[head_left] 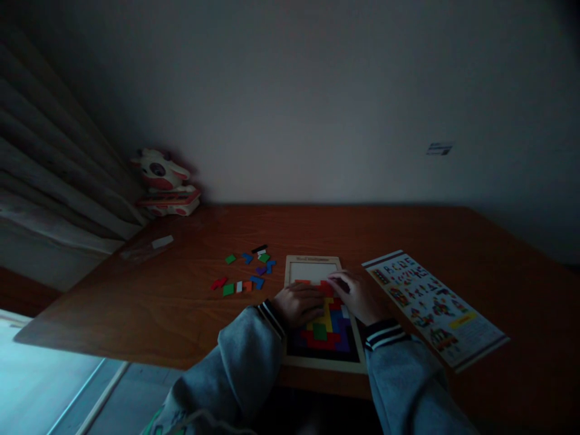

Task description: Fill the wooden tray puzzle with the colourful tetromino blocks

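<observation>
A wooden tray puzzle [324,364] lies on the table in front of me, its lower part filled with coloured block pieces and its upper part showing a bare pale base. My left hand [299,304] rests flat over the left side of the tray, fingers stretched out across the pieces. From the right, my right hand [356,296] reaches over the tray's edge, its fingertips closed at a red puzzle piece [325,289] on the top row. A green square piece [319,331] and several yellow, blue, purple and red ones show below the hands.
Several loose puzzle pieces [229,290] lie left of the tray. A printed pattern sheet [435,308] is on the right. A cow-shaped toy keyboard [167,187] stands at the back left, with a clear plastic bag [145,251] nearer me. The wall closes off the back.
</observation>
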Available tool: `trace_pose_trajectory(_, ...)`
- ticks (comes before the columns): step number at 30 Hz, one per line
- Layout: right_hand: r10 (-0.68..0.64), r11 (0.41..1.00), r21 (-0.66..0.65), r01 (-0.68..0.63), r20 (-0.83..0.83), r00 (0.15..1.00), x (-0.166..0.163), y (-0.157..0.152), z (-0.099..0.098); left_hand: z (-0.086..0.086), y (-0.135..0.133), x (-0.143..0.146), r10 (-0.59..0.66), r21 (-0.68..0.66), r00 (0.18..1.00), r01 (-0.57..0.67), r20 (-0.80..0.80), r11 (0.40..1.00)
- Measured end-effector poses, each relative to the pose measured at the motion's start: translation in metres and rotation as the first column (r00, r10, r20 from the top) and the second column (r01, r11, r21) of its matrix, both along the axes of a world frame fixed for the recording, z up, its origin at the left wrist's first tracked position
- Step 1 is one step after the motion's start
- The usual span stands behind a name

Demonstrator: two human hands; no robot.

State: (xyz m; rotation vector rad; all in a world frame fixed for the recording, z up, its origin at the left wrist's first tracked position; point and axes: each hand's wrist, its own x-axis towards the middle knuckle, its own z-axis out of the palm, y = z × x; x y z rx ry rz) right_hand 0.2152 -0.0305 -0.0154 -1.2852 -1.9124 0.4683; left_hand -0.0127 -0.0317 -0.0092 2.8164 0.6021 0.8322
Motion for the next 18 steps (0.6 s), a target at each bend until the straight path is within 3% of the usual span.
trace_pose_trajectory(4, -0.001, 0.999, 0.037, 0.000, 0.021, 1.000, 0.002, -0.013, 0.004, 0.001, -0.001, -0.005, 0.043, -0.030, 0.997, -0.041, 0.060, 0.999)
trace_pose_trajectory(11, 0.177, 0.976, 0.089, -0.197, 0.193, 0.965, 0.000, -0.029, 0.007, -0.007, -0.007, -0.011, 0.077, -0.004, 0.996, -0.077, 0.038, 0.997)
trace_pose_trajectory(18, 0.136, 0.979, 0.127, -0.160, 0.180, 0.974, -0.001, -0.029, 0.003, -0.007, -0.009, -0.013, 0.083, 0.006, 0.993, -0.084, 0.081, 0.996)
